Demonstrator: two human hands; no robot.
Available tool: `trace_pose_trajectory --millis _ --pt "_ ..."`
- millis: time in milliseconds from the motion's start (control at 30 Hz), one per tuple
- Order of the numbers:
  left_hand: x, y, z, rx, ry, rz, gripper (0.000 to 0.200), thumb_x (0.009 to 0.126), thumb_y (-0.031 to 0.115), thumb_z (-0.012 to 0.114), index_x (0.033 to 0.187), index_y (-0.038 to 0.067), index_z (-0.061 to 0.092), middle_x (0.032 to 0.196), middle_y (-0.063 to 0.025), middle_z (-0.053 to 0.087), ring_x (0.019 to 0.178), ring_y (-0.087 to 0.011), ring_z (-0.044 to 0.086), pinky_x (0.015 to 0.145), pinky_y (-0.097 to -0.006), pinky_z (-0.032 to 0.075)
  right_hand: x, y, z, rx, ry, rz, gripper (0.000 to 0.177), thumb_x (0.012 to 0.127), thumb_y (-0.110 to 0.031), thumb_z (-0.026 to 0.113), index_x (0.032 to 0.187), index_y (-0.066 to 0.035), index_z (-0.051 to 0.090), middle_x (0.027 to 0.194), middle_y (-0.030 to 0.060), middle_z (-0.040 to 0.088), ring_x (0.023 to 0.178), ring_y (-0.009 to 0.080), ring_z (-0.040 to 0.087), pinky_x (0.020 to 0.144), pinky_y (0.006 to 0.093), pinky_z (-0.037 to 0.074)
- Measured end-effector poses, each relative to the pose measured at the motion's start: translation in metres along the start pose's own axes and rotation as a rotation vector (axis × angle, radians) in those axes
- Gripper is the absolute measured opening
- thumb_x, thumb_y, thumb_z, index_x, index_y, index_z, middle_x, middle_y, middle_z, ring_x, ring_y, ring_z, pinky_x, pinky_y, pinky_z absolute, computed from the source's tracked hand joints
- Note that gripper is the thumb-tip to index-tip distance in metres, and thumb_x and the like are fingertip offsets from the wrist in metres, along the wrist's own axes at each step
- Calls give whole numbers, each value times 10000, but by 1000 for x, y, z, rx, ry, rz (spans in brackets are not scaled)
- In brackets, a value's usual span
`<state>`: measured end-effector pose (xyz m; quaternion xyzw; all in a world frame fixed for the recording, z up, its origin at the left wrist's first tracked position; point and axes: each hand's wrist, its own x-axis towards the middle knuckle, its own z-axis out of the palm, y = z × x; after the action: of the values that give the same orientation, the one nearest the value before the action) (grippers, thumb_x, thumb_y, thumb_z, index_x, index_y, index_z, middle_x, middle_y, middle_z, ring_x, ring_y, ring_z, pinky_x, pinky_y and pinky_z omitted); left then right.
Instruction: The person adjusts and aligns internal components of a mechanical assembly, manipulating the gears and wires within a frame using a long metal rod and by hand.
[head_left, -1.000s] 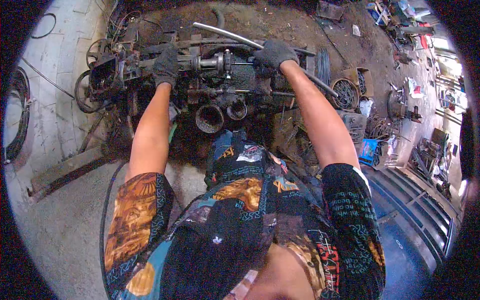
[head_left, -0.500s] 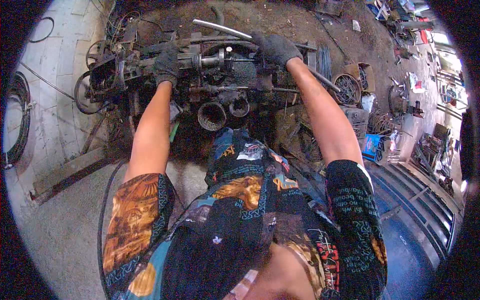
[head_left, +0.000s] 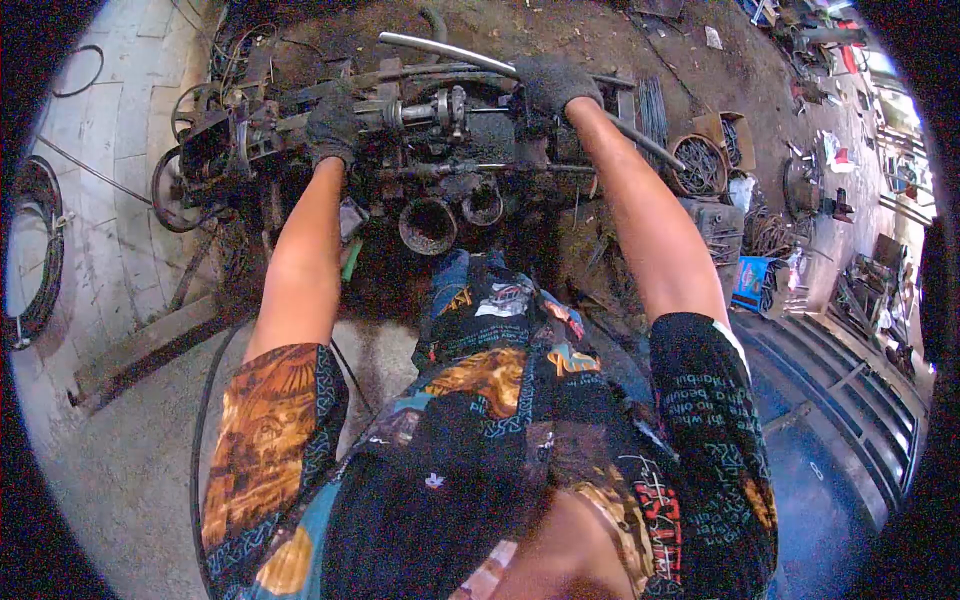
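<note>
My right hand (head_left: 557, 85), in a dark work glove, is closed around a long metal bar (head_left: 440, 46). The bar slants over the machine, its bright bare end at the far left and its darker end at the right. My left hand (head_left: 333, 125), gloved too, rests at the left part of a greasy machine (head_left: 385, 165); its fingers blend into the dark metal and I cannot make out their grip. Between my hands sits a round spindle head (head_left: 415, 113) with a lobed piece (head_left: 455, 112) and a thin rod (head_left: 490, 110) running right from it.
Two round cups (head_left: 428, 225) hang on the machine's near side. To the right are a bundle of thin rods (head_left: 652, 110), a bucket of metal pieces (head_left: 699, 165), a cardboard box (head_left: 735, 140) and a blue bag (head_left: 752, 283). A coiled cable (head_left: 38, 250) lies far left.
The lobed piece on the spindle head shows a different side, as if turned. My right hand and the bar have shifted slightly left. My left hand stays at the same part of the machine.
</note>
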<state>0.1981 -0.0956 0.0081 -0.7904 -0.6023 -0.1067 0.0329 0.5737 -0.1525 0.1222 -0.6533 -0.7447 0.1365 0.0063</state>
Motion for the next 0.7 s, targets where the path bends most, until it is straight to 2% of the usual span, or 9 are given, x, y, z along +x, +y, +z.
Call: trace_pose_trajectory --millis 67,167,233,367,467,533,567,633,700 --pt "0 1 0 -115 169 26 275 932 209 415 1029 39 609 996 -184 646 903 -361 628 775 -443 499 4 1 -1 -20 -29 15 299 827 -319 541 1019 -117 650 1029 206 650 915 394 637 794 487 502" --pt "-2 14 -26 -66 -144 -136 301 939 209 403 1082 36 603 1053 -196 633 958 -363 613 819 -428 488 -1 -2 -3 6 12 28 294 808 -315 563 992 -112 671 1017 205 653 912 391 640 794 479 507" --pt "-2 0 -1 -207 56 -31 314 940 201 400 1126 39 594 1086 -206 619 1000 -369 594 855 -420 473 -1 -1 -1 52 83 29 290 797 -312 576 979 -111 680 1006 204 657 905 392 642 789 477 511" --pt "1 1 3 -106 134 47 319 941 201 400 1134 29 587 1096 -210 617 1011 -376 587 870 -428 463 5 2 6 -2 66 39 290 787 -301 583 986 -115 683 989 204 660 908 392 642 791 473 512" --pt "-1 9 -16 -155 -107 -113 335 942 207 399 1165 25 571 1118 -209 609 1022 -380 581 883 -432 459 -2 -11 -14 -19 -32 67 290 785 -285 577 997 -120 686 991 204 659 917 390 640 801 471 510" --pt "2 -10 25 -164 268 119 348 941 217 401 1185 23 555 1141 -210 599 1019 -387 579 879 -440 462 -4 -11 -17 -31 -62 65 291 787 -278 570 1005 -123 686 996 204 658 922 390 638 808 469 508" --pt "2 -8 19 -164 268 120 348 941 217 401 1185 23 555 1141 -210 599 1019 -387 579 879 -440 462 1 -7 -10 -30 -50 49 293 788 -275 568 1010 -124 686 1000 203 657 924 387 638 809 468 508" --pt "1 4 -3 -286 26 -136 356 943 233 400 1193 27 548 1164 -212 588 1033 -383 576 884 -435 462 1 -3 -5 -29 -37 36 295 789 -272 566 1016 -126 685 1005 201 657 926 385 638 809 468 507" --pt "-2 10 -16 -203 -30 -99 355 946 238 395 1184 27 553 1167 -214 587 1036 -384 575 887 -436 460 -1 -2 -3 -25 26 49 296 796 -275 560 1022 -127 682 1021 199 654 934 387 636 813 469 506"
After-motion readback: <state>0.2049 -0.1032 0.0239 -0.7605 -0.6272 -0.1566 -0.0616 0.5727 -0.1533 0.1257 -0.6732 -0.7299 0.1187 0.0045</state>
